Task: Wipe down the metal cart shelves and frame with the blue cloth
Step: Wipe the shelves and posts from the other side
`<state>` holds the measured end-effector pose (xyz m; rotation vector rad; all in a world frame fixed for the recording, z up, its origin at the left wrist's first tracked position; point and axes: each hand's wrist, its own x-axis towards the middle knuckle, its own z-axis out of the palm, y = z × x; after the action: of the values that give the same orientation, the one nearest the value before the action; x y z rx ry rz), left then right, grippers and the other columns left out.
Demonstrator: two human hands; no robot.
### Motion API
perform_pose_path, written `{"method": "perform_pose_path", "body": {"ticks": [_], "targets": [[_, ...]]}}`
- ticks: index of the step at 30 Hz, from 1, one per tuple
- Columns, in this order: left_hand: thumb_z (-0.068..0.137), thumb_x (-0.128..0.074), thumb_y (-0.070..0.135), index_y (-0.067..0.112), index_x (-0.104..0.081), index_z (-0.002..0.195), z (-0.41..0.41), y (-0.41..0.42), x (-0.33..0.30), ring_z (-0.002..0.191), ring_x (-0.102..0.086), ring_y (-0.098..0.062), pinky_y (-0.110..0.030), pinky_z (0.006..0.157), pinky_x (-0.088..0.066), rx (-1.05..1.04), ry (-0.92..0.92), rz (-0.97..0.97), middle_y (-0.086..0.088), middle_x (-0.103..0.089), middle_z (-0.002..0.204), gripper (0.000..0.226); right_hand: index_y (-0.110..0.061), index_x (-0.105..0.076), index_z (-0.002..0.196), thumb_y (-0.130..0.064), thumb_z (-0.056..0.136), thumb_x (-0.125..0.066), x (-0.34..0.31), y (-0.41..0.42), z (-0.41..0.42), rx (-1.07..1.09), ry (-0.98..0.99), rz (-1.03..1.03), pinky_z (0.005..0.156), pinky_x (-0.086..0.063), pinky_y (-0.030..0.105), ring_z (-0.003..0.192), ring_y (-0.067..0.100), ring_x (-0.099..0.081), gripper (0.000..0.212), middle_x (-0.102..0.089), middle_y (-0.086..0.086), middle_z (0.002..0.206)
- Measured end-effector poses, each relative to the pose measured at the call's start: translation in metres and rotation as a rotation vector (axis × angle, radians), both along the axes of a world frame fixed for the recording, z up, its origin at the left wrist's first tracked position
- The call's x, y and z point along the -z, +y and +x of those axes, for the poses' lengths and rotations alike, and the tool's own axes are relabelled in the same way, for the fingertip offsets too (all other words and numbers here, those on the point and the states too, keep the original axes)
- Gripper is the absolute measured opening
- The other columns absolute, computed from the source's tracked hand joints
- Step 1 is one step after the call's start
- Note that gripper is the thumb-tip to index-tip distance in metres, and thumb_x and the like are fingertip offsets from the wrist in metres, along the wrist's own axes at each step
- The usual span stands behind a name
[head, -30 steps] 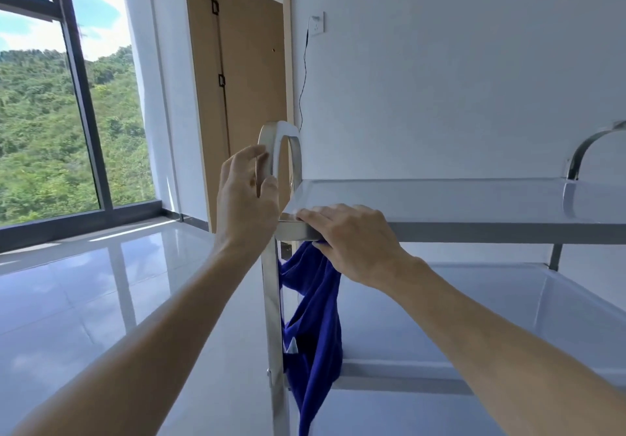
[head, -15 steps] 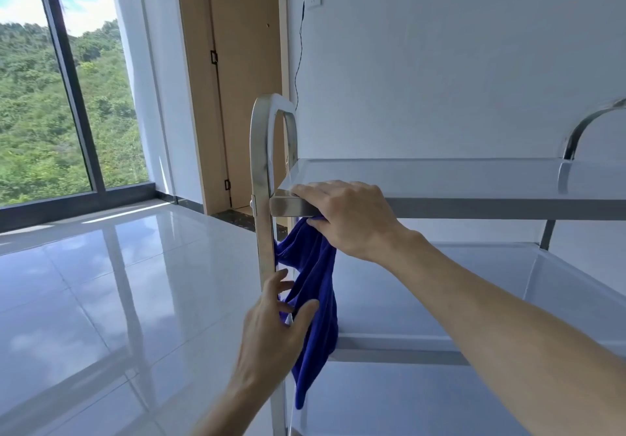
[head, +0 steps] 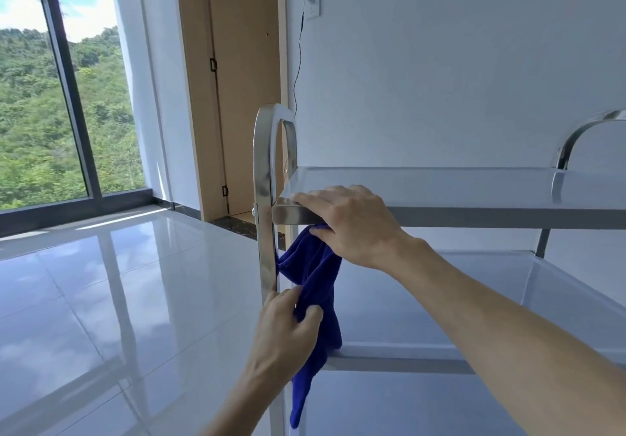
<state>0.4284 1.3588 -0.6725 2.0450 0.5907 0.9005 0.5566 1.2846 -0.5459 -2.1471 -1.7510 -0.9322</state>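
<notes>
At the cart's near-left corner, right hand [head: 349,224] lies over the top shelf [head: 440,192] rim, fingers flat on the metal, thumb underneath pinning the upper end of the blue cloth [head: 315,286] against the rim's underside. Cloth hangs down from there, just beside the upright frame post [head: 265,198]. Left hand [head: 286,330] grips the cloth lower down, thumb and fingers closed round a fold, knuckles touching the post. Cloth tail dangles past the lower shelf [head: 423,320] edge.
</notes>
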Motion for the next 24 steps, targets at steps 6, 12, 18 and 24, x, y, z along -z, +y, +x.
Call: {"method": "perform_pose_path", "body": {"ticks": [6, 12, 18, 24], "targets": [[0.072, -0.049, 0.03, 0.028, -0.07, 0.07, -0.026, -0.005, -0.059, 0.064, -0.058, -0.011, -0.029, 0.063, -0.043, 0.199, -0.196, -0.321, 0.002, -0.065, 0.068, 0.021, -0.029, -0.051, 0.141, -0.03, 0.094, -0.064, -0.014, -0.01, 0.007, -0.139, 0.19, -0.044, 0.115, -0.027, 0.035, 0.136, 0.011, -0.036, 0.049, -0.05, -0.014, 0.143], [0.077, -0.054, 0.039, 0.029, -0.073, 0.073, -0.037, -0.017, -0.108, 0.064, -0.059, -0.016, -0.035, 0.064, -0.046, 0.234, -0.272, -0.339, -0.003, -0.065, 0.069, 0.022, -0.031, -0.067, 0.121, -0.028, 0.093, -0.066, -0.022, -0.025, 0.007, -0.259, 0.647, 0.172, 0.099, -0.05, 0.032, 0.114, 0.014, -0.06, 0.028, -0.062, -0.016, 0.129], [0.087, -0.059, 0.043, 0.017, -0.073, 0.079, -0.031, -0.015, -0.143, 0.068, -0.062, -0.015, -0.036, 0.069, -0.048, 0.205, -0.322, -0.311, -0.003, -0.068, 0.075, 0.03, -0.027, -0.069, 0.108, -0.04, 0.098, -0.058, -0.025, -0.045, 0.0, -0.353, 0.93, 0.567, 0.077, -0.045, 0.003, 0.101, -0.007, -0.061, 0.02, -0.07, -0.018, 0.102], [0.1, -0.054, 0.033, 0.018, -0.076, 0.087, -0.023, -0.009, -0.161, 0.073, -0.067, -0.003, -0.019, 0.067, -0.052, 0.245, -0.426, -0.344, 0.004, -0.074, 0.083, 0.029, -0.02, -0.069, 0.113, -0.041, 0.088, -0.067, -0.019, -0.06, -0.011, -0.446, 1.095, 0.326, 0.085, -0.057, 0.022, 0.097, 0.009, -0.068, 0.032, -0.073, -0.007, 0.104]]}}
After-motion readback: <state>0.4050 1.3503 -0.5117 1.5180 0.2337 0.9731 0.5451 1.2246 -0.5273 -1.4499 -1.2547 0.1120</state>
